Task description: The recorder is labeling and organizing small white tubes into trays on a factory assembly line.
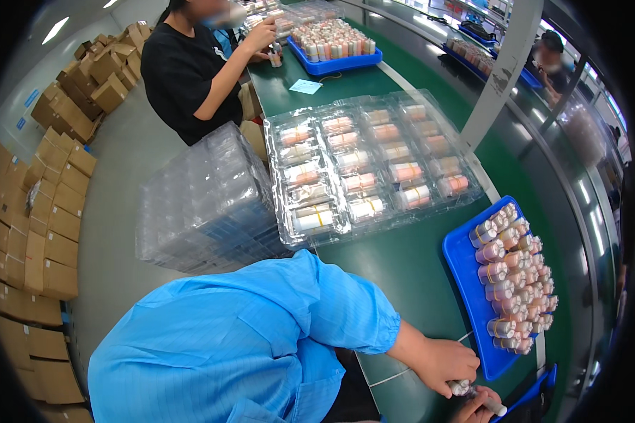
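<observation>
My left hand [446, 363], in a light blue sleeve, is bent over the green bench with its fingers closed on a small pale cylinder bundle [460, 387]. Close beside it, at the lower edge, my right hand [477, 407] has its fingers curled round a small whitish cylinder [496, 407]. The two hands nearly meet, and part of what each holds is hidden by fingers. To their upper right lies a blue tray [467, 282], filled with several pink and white cylinder bundles [513, 285], some bound with yellow bands.
A clear plastic blister tray [317, 233] with banded bundles lies on the green bench [381, 264]. Stacked clear trays [204, 197] stand left. Farther off, a person in black [190, 77] works beside another blue tray [346, 65]. Cardboard boxes [56, 233] line the left wall.
</observation>
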{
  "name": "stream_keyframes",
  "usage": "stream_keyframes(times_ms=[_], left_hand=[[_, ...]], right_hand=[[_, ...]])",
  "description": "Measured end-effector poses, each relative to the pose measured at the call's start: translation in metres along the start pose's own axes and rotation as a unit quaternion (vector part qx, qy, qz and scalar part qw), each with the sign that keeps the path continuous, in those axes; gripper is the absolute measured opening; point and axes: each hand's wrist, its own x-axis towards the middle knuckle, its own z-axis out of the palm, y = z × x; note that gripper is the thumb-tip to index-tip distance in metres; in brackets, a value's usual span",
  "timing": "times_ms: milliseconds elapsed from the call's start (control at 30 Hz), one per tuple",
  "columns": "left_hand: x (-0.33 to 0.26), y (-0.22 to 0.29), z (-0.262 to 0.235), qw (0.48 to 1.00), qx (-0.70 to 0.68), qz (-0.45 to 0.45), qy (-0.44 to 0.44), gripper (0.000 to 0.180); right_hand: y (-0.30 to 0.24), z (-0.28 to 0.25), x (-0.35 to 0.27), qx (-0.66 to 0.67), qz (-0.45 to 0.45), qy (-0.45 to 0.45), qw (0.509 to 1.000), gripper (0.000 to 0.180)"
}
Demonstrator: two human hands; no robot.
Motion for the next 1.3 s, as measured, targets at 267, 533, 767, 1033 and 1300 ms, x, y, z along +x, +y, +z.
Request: stream_keyframes(times_ms=[267,533,767,1033,1300], left_hand=[[0.007,0.013,-0.018,0.999,0.028,-0.012,-0.036,0.041],[0.006,0.010,-0.021,0.997,0.066,-0.009,0.029,0.044],[0.009,0.014,-0.021,0.997,-0.001,-0.078,-0.004,0.047],[0.005,0.019,-0.020,0.998,0.046,-0.024,-0.022,0.043],[0.007,0.022,-0.017,0.997,0.074,0.021,-0.032,0.044]], right_hand=[[0.066,-0.002,-0.013,0.056,-0.026,0.026,0.998,0.008],[0.048,0.004,0.003,0.056,-0.055,0.063,0.995,0.011],[0.041,-0.003,-0.003,0.074,-0.022,0.082,0.994,0.011],[0.017,-0.019,-0.015,0.292,-0.135,0.120,0.939,0.014],[0.018,-0.017,-0.020,0.179,-0.240,0.055,0.953,0.014]])
